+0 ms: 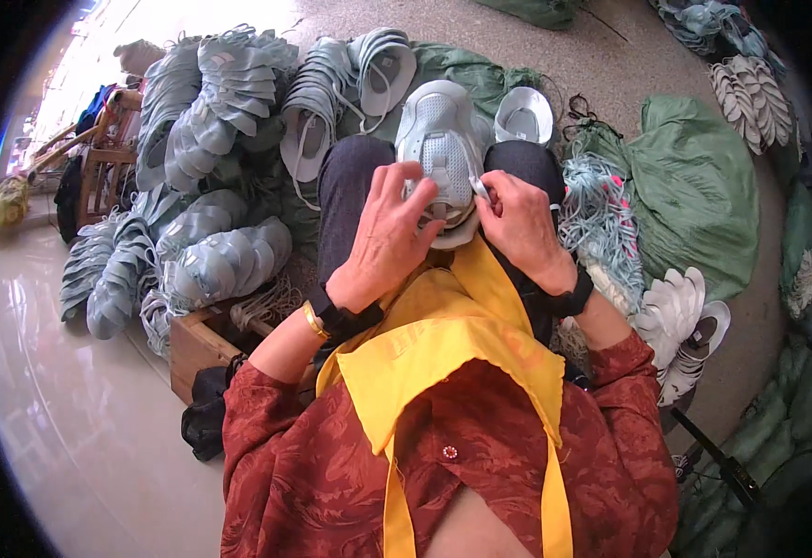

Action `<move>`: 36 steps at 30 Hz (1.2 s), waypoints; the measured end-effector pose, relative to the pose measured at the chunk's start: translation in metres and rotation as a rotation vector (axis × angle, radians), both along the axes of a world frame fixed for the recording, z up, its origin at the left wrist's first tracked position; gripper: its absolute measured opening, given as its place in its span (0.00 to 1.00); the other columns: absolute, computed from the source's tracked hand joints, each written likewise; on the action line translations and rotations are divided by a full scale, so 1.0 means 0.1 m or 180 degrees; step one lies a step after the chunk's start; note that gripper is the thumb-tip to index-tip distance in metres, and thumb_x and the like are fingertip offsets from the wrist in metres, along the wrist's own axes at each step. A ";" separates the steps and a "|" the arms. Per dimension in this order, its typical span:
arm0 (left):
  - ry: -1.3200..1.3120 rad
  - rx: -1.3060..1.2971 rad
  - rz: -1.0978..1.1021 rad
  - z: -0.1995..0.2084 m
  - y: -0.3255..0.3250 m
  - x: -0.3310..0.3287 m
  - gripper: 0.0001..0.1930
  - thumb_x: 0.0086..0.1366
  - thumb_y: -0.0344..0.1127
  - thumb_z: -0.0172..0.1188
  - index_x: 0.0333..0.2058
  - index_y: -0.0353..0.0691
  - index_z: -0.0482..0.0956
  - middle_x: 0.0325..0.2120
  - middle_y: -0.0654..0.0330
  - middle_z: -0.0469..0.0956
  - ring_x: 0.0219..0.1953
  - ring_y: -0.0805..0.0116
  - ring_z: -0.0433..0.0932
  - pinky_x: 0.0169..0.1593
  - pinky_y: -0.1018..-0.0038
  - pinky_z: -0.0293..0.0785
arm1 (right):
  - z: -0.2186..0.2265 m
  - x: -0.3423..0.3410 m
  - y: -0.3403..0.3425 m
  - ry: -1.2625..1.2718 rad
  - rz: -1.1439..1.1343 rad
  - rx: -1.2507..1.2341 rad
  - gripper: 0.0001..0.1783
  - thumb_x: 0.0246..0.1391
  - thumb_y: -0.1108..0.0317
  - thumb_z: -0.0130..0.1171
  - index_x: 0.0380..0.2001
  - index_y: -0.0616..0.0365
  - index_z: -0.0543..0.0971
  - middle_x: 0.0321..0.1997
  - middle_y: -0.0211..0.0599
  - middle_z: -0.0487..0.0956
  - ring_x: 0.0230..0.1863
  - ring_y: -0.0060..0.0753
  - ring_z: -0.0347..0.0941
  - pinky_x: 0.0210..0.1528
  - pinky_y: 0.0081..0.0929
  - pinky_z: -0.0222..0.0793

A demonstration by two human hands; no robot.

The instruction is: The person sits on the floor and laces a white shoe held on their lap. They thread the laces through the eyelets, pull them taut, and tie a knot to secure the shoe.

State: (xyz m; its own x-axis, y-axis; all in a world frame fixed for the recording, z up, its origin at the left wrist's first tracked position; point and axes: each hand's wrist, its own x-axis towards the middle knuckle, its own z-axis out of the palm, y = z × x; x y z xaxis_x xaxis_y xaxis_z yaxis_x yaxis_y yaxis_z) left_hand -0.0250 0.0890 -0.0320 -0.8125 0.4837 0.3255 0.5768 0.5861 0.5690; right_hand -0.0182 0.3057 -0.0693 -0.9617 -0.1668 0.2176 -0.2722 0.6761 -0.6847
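A light grey shoe upper (438, 121) lies between my knees, its perforated toe pointing away from me. Over its left side hovers my left hand (389, 228), with the thumb and fingers apart and nothing visible between them. On the upper's right edge, my right hand (523, 223) pinches a short light grey lace (482, 189) between thumb and forefinger. The fingers partly cover the upper's opening. A second, flatter upper with a white rim (524, 117) rests just beyond my right knee.
Nested stacks of grey uppers (224, 102) stand at the left and far left, near a wooden box (203, 346). To the right are a bundle of pale laces (601, 219), a green sack (689, 200) and white uppers (673, 312). A yellow apron (452, 363) covers my lap.
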 end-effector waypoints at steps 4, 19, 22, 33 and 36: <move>0.0136 -0.0268 -0.0164 0.00 0.05 -0.08 0.23 0.50 0.28 0.73 0.45 0.39 0.74 0.47 0.52 0.71 0.49 0.46 0.70 0.51 0.57 0.70 | 0.02 -0.01 0.01 -0.0052 0.0001 -0.0022 0.08 0.54 0.72 0.63 0.35 0.62 0.75 0.32 0.51 0.80 0.36 0.60 0.78 0.37 0.51 0.73; 0.0509 -0.0844 -0.0503 -0.04 0.05 -0.07 0.17 0.51 0.25 0.61 0.42 0.36 0.74 0.46 0.51 0.72 0.48 0.49 0.71 0.52 0.59 0.71 | -0.02 -0.03 0.02 -0.0013 -0.0040 -0.0200 0.08 0.53 0.71 0.63 0.35 0.61 0.75 0.27 0.48 0.79 0.31 0.56 0.79 0.33 0.48 0.73; 0.0567 -0.0780 -0.0590 -0.07 0.10 -0.02 0.17 0.52 0.27 0.59 0.44 0.37 0.74 0.47 0.53 0.72 0.48 0.54 0.72 0.53 0.62 0.71 | -0.04 -0.02 0.03 0.0044 -0.0041 -0.0246 0.07 0.53 0.72 0.62 0.34 0.61 0.75 0.27 0.49 0.79 0.30 0.57 0.79 0.33 0.48 0.72; 0.0471 -0.0638 -0.0727 -0.12 0.14 0.12 0.21 0.45 0.21 0.61 0.43 0.34 0.75 0.52 0.52 0.77 0.48 0.52 0.75 0.54 0.64 0.75 | 0.05 0.07 0.03 0.0232 0.0102 -0.0199 0.05 0.55 0.73 0.59 0.34 0.62 0.74 0.29 0.50 0.78 0.34 0.59 0.77 0.34 0.50 0.72; 0.0456 -0.0691 -0.0725 -0.09 0.12 0.14 0.20 0.47 0.21 0.61 0.42 0.34 0.74 0.54 0.51 0.76 0.49 0.52 0.75 0.54 0.62 0.74 | 0.02 0.06 0.02 0.0264 0.0173 -0.0007 0.05 0.56 0.73 0.59 0.34 0.62 0.74 0.31 0.51 0.78 0.35 0.60 0.77 0.37 0.50 0.73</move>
State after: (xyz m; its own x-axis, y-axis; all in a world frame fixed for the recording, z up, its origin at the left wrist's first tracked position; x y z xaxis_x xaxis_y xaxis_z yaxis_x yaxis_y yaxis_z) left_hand -0.0115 0.1014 -0.0412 -0.6290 0.7179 0.2982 0.7719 0.5314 0.3489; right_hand -0.0125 0.3072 -0.0676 -0.9299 -0.2177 0.2965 -0.3642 0.6574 -0.6597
